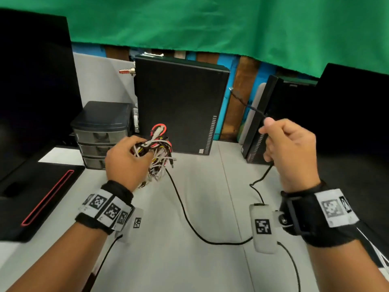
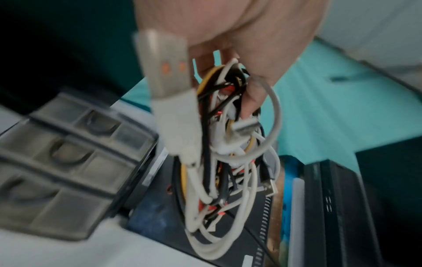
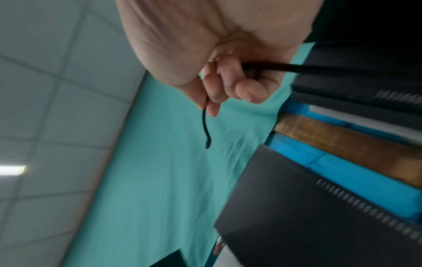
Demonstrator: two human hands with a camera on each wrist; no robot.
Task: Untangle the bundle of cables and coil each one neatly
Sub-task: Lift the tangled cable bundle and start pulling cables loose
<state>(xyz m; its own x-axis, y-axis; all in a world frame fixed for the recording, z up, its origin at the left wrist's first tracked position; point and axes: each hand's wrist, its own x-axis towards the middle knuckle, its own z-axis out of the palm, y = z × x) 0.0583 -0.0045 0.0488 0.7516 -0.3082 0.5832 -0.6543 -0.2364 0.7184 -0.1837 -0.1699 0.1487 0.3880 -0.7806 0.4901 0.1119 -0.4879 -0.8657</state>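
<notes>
Above the grey tabletop (image 1: 210, 270), from the head view, the left hand (image 1: 124, 161) is clenched round the bundle (image 1: 157, 157), a knot of white, black, red and yellow cables held up clear of the surface. The right hand (image 1: 290, 152) pinches a black cable (image 1: 189, 218) that sags down onto the tabletop and runs back to the bundle; its plug end (image 1: 233, 90) sticks up past the thumb. Drawers (image 1: 101, 133) stand behind the left hand, a black tower (image 1: 179, 106) beyond.

Left wrist view: fingers (image 2: 251, 97) curl through the bundle (image 2: 219, 180), a white USB plug (image 2: 166, 75) poking toward the lens.

Right wrist view, blurred: the right hand (image 3: 228, 59) grips the black cable (image 3: 319, 69) in curled fingers.
</notes>
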